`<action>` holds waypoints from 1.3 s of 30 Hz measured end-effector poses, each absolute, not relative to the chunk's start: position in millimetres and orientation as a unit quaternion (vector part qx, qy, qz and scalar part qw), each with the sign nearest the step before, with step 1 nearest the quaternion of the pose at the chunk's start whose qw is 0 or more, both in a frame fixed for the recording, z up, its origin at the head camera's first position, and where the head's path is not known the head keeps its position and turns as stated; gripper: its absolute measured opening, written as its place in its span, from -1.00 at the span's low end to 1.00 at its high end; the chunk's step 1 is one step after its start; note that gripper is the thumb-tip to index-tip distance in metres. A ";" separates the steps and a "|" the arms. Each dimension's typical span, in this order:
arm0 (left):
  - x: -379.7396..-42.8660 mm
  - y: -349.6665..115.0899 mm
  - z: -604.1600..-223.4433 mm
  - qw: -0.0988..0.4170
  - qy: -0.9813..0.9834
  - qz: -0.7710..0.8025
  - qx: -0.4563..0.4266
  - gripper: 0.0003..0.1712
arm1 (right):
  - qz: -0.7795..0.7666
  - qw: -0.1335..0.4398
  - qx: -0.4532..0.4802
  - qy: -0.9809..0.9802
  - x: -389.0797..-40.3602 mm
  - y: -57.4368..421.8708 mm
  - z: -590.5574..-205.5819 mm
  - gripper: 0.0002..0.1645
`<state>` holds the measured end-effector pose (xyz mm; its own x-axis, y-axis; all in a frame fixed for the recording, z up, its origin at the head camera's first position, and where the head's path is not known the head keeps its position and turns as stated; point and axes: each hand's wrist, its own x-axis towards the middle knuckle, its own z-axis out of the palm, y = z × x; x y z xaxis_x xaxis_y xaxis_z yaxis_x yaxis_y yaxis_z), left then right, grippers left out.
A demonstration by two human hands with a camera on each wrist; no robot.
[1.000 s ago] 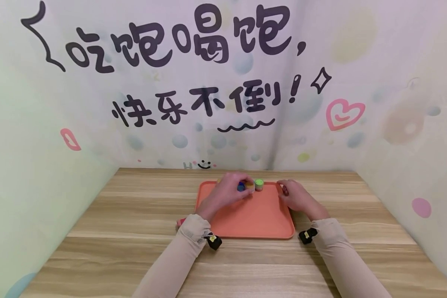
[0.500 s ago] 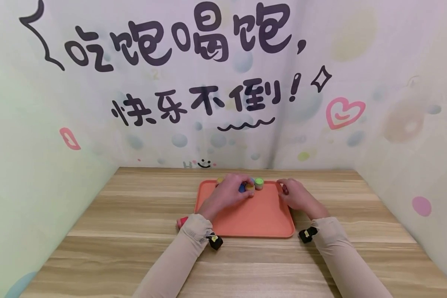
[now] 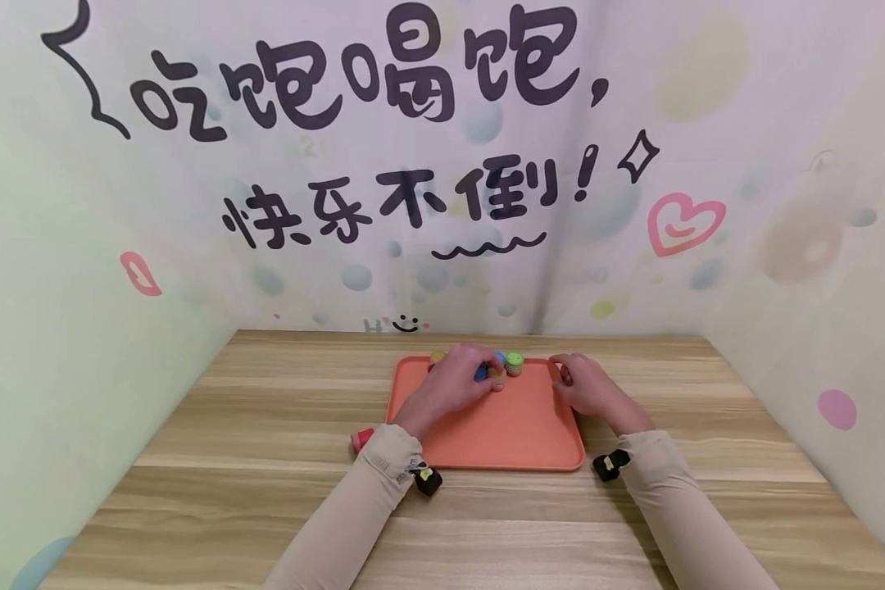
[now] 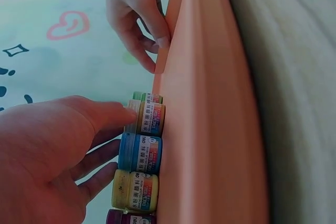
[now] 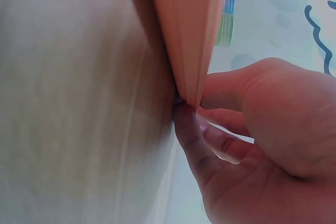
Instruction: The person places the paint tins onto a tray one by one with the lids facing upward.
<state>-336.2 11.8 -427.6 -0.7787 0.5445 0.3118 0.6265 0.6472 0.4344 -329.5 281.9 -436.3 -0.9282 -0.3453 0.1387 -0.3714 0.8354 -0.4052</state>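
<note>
An orange-pink tray [image 3: 497, 434] lies on the table, with small labelled paint jars along its far side. In the head view my left hand [image 3: 453, 381] reaches over the tray and pinches a jar with a yellowish-brown band [image 4: 151, 118] between thumb and fingers. Next to it stand a green-lidded jar [image 3: 514, 364] and a blue jar [image 4: 140, 153]. A yellow jar [image 4: 135, 190] and a purple jar [image 4: 131, 217] follow in the left wrist view. My right hand [image 3: 593, 389] grips the tray's far right corner, thumb inside and a finger under the rim.
A red jar [image 3: 361, 440] lies on the wooden table [image 3: 214, 508] beside the tray's left edge, partly behind the left sleeve. A printed curtain [image 3: 324, 287] with large lettering closes off the back of the table.
The left hand and its jar have shifted very slightly toward me, and more of the blue jar behind shows. The right hand stays on the tray corner.
</note>
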 end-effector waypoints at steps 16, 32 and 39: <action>-327.7 3.7 -419.8 0.080 -0.909 -0.265 -0.311 -0.82 | 0.222 0.016 0.179 -0.959 -329.3 283.0 -435.6 -0.48; -315.3 -16.2 -418.4 0.047 -0.894 -0.308 -0.323 -0.85 | 0.221 0.015 0.181 -0.958 -330.5 280.6 -436.8 -0.47; -312.4 -30.1 -421.2 0.031 -0.887 -0.327 -0.324 -0.85 | 0.221 0.016 0.176 -0.959 -330.3 282.4 -436.6 -0.48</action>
<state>-312.4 -30.1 -421.2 -0.7886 0.5538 0.2673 0.5947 0.5765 0.5604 -330.3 282.4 -436.6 -0.9379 -0.3296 0.1084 -0.3438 0.8405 -0.4187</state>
